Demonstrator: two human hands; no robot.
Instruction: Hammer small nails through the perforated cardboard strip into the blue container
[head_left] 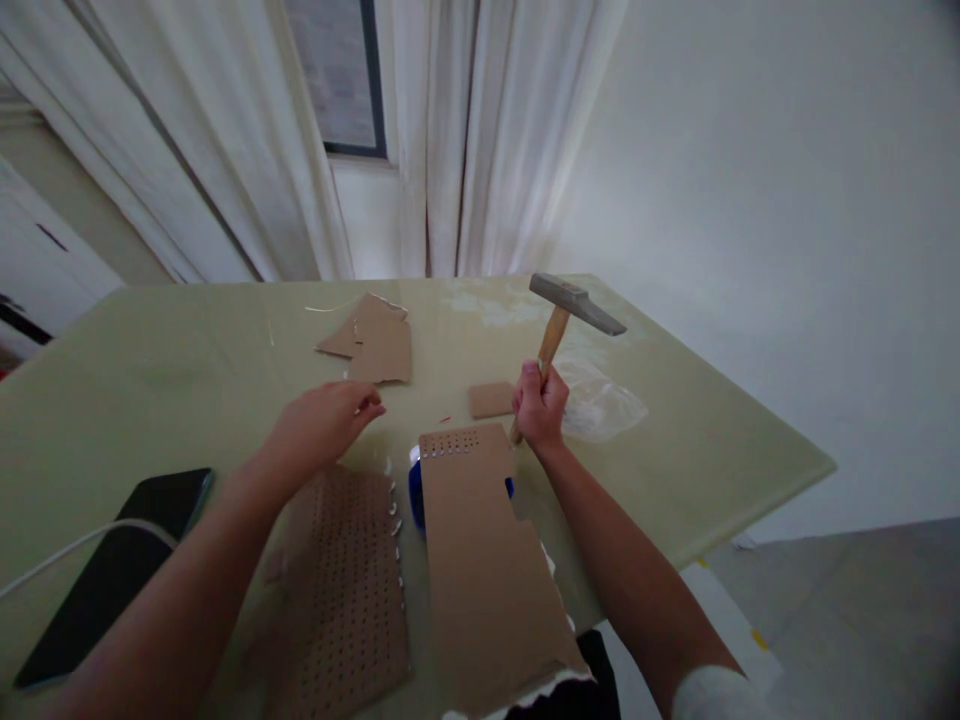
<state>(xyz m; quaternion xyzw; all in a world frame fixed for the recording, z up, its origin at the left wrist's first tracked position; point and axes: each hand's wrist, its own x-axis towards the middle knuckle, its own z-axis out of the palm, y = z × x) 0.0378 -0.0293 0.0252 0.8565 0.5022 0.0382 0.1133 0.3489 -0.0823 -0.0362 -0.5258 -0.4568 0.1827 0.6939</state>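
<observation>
My right hand (538, 402) is wrapped round the wooden handle of a hammer (576, 297), held upright with its grey metal head at the top. My left hand (330, 425) hovers above the table with its fingers curled together in a pinch. Whatever may be between those fingertips is too small or hidden to make out. Between my arms lies a long cardboard piece (487, 560) with rows of small holes at its far end and a torn near edge. Part of a blue object (417, 497) shows from beneath it. To its left is a second cardboard piece (352, 590) covered in holes.
Torn cardboard scraps (382, 340) lie farther back on the pale green table (720, 440). A small cardboard rectangle (491, 400) and a clear plastic bag (600, 402) are near my right hand. At left rests a dark tablet-like device (112, 580) with a white cable (75, 545) across it.
</observation>
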